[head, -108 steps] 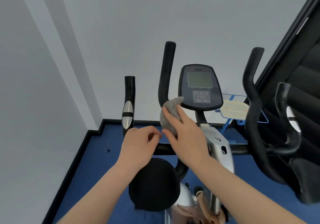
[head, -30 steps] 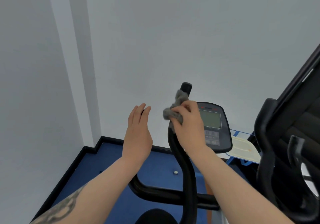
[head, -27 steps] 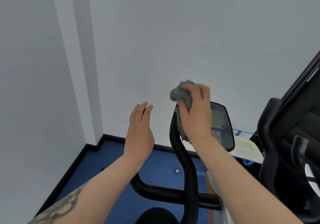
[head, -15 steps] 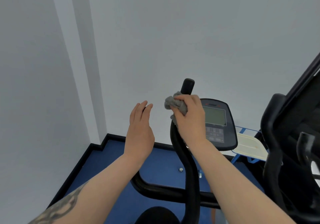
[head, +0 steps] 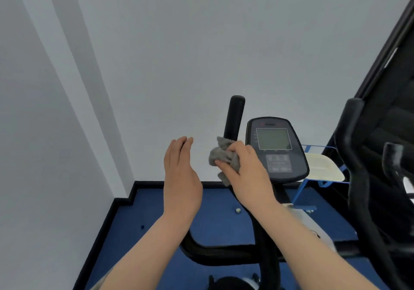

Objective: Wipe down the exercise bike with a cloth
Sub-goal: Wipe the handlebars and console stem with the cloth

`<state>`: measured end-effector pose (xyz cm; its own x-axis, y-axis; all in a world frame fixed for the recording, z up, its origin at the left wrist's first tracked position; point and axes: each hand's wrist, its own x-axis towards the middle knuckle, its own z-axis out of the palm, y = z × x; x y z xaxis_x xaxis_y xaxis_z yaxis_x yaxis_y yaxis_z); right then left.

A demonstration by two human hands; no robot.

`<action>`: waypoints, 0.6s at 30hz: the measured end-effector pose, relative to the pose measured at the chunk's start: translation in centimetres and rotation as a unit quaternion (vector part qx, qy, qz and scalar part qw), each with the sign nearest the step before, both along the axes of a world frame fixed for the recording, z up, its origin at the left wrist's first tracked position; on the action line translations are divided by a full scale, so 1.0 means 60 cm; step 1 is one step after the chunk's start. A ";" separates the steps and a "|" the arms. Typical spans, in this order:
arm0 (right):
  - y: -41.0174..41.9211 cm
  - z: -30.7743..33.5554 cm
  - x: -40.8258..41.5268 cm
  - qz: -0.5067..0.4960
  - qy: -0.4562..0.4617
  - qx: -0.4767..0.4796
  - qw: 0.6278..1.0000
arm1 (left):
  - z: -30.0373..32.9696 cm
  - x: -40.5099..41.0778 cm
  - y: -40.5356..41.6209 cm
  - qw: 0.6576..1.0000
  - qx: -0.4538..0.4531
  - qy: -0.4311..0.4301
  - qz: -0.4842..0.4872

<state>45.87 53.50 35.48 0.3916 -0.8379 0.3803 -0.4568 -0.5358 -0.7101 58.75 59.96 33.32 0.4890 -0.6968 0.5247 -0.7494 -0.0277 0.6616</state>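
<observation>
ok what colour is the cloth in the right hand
Grey. The cloth shows best in the head view, bunched in the right hand.
</observation>
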 end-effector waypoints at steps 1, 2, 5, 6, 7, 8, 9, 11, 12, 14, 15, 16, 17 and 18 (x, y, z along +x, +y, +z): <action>0.003 0.001 -0.007 0.006 -0.012 0.021 1.000 | -0.001 0.003 0.001 1.000 -0.007 0.004 -0.011; 0.001 0.007 -0.009 -0.005 -0.028 0.036 0.999 | -0.003 0.006 0.000 1.000 -0.013 0.009 -0.021; -0.013 0.039 0.015 -0.098 -0.084 0.056 0.990 | -0.008 0.013 0.000 0.998 -0.017 0.029 -0.045; -0.015 0.045 0.029 -0.124 -0.057 0.033 0.990 | -0.007 0.014 0.001 0.998 -0.019 0.041 -0.053; -0.009 0.042 0.040 -0.138 -0.017 0.017 0.990 | -0.005 0.016 0.003 0.996 -0.020 0.054 -0.064; 0.001 0.033 0.045 -0.141 0.012 0.011 0.990 | -0.002 0.019 0.005 0.995 -0.017 0.065 -0.076; 0.012 0.023 0.045 -0.139 0.016 0.021 0.990 | 0.000 0.024 0.008 0.993 -0.013 0.071 -0.089; 0.029 0.014 0.036 -0.112 -0.021 0.055 0.992 | 0.004 0.042 0.010 0.991 -0.007 0.063 -0.119; 0.025 0.016 0.032 -0.102 -0.041 0.073 0.991 | 0.007 0.056 0.007 0.989 -0.007 0.052 -0.136; 0.002 0.030 0.034 -0.133 -0.068 0.073 0.986 | 0.015 0.086 -0.004 0.984 -0.011 0.038 -0.175; -0.008 0.042 0.040 -0.162 -0.074 0.055 0.982 | 0.019 0.100 -0.012 0.980 -0.016 0.037 -0.193; -0.013 0.050 0.050 -0.184 -0.075 0.030 0.980 | 0.023 0.112 -0.019 0.977 -0.020 0.039 -0.209; -0.008 0.052 0.063 -0.191 -0.074 0.019 0.979 | 0.026 0.120 -0.026 0.973 -0.022 0.042 -0.225; 0.001 0.045 0.072 -0.194 -0.056 0.005 0.979 | 0.028 0.127 -0.029 0.970 -0.023 0.041 -0.240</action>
<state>50.18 53.57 38.19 -0.0014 -0.9194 0.3933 -0.5437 -0.3294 -0.7719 66.34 58.21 34.98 0.1558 -0.8310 0.5340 -0.6134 0.3424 0.7117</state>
